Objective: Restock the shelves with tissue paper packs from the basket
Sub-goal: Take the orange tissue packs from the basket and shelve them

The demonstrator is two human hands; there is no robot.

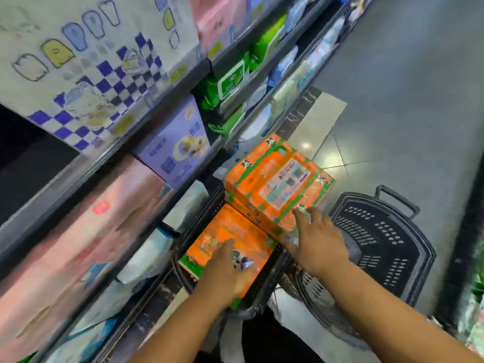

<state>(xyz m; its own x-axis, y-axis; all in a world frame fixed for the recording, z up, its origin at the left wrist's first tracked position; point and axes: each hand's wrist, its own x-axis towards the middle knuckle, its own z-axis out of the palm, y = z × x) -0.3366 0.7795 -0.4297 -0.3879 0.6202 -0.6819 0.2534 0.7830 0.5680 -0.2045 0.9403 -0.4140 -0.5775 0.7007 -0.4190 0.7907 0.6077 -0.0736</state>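
Observation:
A black basket (264, 286) on the floor by the shelves holds orange tissue packs with green trim. One orange pack (235, 239) lies flat in it, and my left hand (225, 273) rests on top of that pack with straight fingers. A second, bigger orange pack (275, 182) sticks up tilted at the basket's far end. My right hand (317, 239) reaches to its near lower edge, fingers spread and touching the wrapper. Whether the fingers curl under the edge is hidden.
Another black basket (382, 242) stands to the right, with nothing showing inside. Shelves (146, 127) on the left carry pink, purple, green and checkered tissue packs. Grey tiled floor (408, 113) stretches to the right.

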